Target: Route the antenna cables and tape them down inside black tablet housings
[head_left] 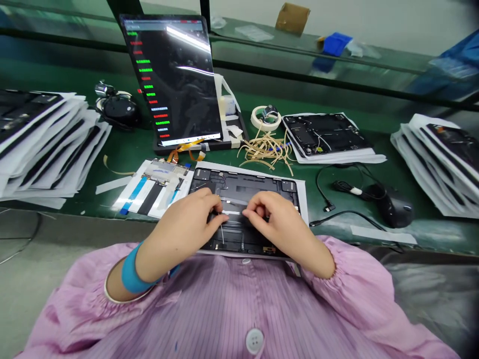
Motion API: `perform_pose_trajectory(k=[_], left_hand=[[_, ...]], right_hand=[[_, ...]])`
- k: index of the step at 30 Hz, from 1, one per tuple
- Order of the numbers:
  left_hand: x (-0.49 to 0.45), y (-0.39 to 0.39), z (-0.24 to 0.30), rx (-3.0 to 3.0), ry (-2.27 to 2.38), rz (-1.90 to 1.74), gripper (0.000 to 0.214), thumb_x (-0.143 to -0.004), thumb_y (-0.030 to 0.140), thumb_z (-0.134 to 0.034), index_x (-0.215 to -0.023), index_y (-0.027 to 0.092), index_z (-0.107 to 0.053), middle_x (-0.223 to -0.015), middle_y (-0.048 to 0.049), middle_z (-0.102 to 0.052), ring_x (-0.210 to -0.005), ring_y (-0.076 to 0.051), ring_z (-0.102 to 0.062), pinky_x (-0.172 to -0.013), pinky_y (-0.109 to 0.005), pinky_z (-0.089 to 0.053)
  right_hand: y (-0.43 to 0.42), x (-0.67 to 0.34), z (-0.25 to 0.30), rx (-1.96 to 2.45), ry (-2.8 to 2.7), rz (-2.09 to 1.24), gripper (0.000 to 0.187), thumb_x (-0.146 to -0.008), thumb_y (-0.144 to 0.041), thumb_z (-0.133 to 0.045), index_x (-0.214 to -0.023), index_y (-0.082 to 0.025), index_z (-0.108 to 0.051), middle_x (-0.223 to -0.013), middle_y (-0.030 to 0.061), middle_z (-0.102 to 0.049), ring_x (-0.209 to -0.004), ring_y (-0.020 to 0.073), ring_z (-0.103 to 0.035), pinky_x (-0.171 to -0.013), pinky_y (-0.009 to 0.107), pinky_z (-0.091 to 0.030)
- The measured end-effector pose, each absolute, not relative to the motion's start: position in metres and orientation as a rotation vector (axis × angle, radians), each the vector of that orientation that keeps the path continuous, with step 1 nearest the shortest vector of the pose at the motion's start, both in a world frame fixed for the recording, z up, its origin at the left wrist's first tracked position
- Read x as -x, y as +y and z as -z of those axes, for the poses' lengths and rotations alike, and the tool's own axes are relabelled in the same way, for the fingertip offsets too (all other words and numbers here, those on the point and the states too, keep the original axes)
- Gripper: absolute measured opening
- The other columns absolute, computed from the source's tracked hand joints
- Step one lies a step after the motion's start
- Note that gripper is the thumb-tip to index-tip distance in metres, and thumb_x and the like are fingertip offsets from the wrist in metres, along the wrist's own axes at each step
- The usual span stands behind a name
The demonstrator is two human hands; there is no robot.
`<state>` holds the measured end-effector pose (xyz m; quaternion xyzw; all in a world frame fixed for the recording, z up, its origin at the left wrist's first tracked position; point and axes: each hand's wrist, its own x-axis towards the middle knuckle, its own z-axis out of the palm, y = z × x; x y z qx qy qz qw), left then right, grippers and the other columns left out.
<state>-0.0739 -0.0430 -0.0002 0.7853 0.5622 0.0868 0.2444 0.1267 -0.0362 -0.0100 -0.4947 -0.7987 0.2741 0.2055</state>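
A black tablet back housing [243, 189] lies on a white sheet in front of my body, with small parts in its corners and a thin white cable [223, 233] in its left half. My left hand [194, 214] is over its left part, thumb and fingers brought together. From the right, my right hand [275, 217] reaches over the middle, its thumb and index finger pinched. Between the two hands a narrow pale strip [235, 213] runs across the housing; I cannot tell whether either hand holds it. The fingers hide what is in their grip.
A lit screen [179, 80] stands behind the housing. Left of it lies a circuit board [166, 172] with flat cables. Behind are a tape roll [265, 118], a heap of tan strips [266, 149] and another housing [325, 132]. A mouse [394, 207] and stacked housings [441, 159] are on the right.
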Motion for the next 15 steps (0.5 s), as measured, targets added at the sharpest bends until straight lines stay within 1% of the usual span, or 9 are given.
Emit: perform_pose_trajectory(k=[2, 4, 6, 8, 10, 12, 14, 15], left_hand=[[0.062, -0.042, -0.002, -2.081, 1.434, -0.441, 0.020, -0.086, 0.035, -0.055, -0.097, 0.021, -0.065, -0.094, -0.0028, -0.058, -0.084, -0.018, -0.056, -0.072, -0.031, -0.043], [0.045, -0.040, -0.005, -1.971, 1.268, -0.636, 0.020, -0.087, 0.035, -0.056, -0.099, 0.024, -0.067, -0.103, -0.0016, -0.060, -0.088, -0.016, -0.056, -0.073, -0.027, -0.044], [0.029, -0.038, -0.008, -1.849, 1.131, -0.767, 0.017, -0.087, 0.033, -0.056, -0.089, 0.024, -0.070, -0.101, -0.0001, -0.062, -0.088, -0.013, -0.058, -0.072, -0.023, -0.044], [0.016, -0.036, -0.011, -1.734, 1.068, -0.816, 0.019, -0.087, 0.031, -0.056, -0.078, 0.021, -0.069, -0.093, 0.0002, -0.064, -0.082, -0.011, -0.059, -0.068, -0.021, -0.045], [0.008, -0.034, -0.013, -1.609, 1.027, -0.735, 0.021, -0.088, 0.033, -0.054, -0.077, 0.019, -0.066, -0.077, 0.0011, -0.064, -0.063, -0.009, -0.058, -0.058, -0.020, -0.044], [0.003, -0.035, -0.014, -1.503, 0.960, -0.563, 0.023, -0.088, 0.036, -0.052, -0.080, 0.019, -0.064, -0.061, 0.0034, -0.061, -0.047, -0.008, -0.054, -0.045, -0.019, -0.040], [-0.001, -0.036, -0.016, -1.499, 0.889, -0.430, 0.022, -0.087, 0.036, -0.053, -0.082, 0.019, -0.065, -0.056, 0.0039, -0.061, -0.047, -0.009, -0.056, -0.043, -0.018, -0.040], [-0.002, -0.037, -0.017, -1.537, 0.864, -0.402, 0.020, -0.087, 0.034, -0.054, -0.082, 0.020, -0.067, -0.059, 0.0033, -0.063, -0.050, -0.009, -0.058, -0.045, -0.018, -0.042]], right_hand=[[-0.044, -0.134, 0.006, 1.409, -2.016, -0.842, 0.008, -0.086, -0.023, -0.057, -0.079, -0.020, -0.054, -0.070, -0.0027, -0.055, -0.066, 0.0113, -0.051, -0.061, 0.023, -0.038], [-0.051, -0.140, 0.003, 1.397, -1.859, -0.931, 0.009, -0.086, -0.024, -0.056, -0.079, -0.020, -0.053, -0.070, -0.0034, -0.055, -0.063, 0.0100, -0.050, -0.058, 0.022, -0.039], [-0.058, -0.146, 0.001, 1.385, -1.756, -0.982, 0.010, -0.087, -0.025, -0.056, -0.079, -0.020, -0.052, -0.068, -0.0038, -0.054, -0.061, 0.0096, -0.050, -0.056, 0.022, -0.040], [-0.064, -0.153, -0.002, 1.392, -1.738, -0.987, 0.010, -0.086, -0.025, -0.057, -0.078, -0.020, -0.054, -0.068, -0.0036, -0.056, -0.061, 0.0097, -0.051, -0.057, 0.022, -0.041], [-0.070, -0.163, -0.008, 1.415, -1.750, -0.922, 0.008, -0.085, -0.026, -0.060, -0.080, -0.020, -0.057, -0.070, -0.0030, -0.058, -0.063, 0.0099, -0.053, -0.059, 0.022, -0.041], [-0.075, -0.174, -0.017, 1.423, -1.734, -0.815, 0.009, -0.083, -0.027, -0.063, -0.086, -0.020, -0.058, -0.075, -0.0023, -0.060, -0.067, 0.0103, -0.054, -0.061, 0.022, -0.043], [-0.078, -0.184, -0.027, 1.428, -1.737, -0.767, 0.014, -0.082, -0.027, -0.065, -0.092, -0.020, -0.059, -0.078, -0.0017, -0.062, -0.068, 0.0108, -0.055, -0.063, 0.023, -0.044], [-0.079, -0.188, -0.032, 1.436, -1.770, -0.790, 0.012, -0.082, -0.027, -0.064, -0.091, -0.020, -0.060, -0.077, -0.0016, -0.063, -0.068, 0.0108, -0.055, -0.063, 0.023, -0.044]])
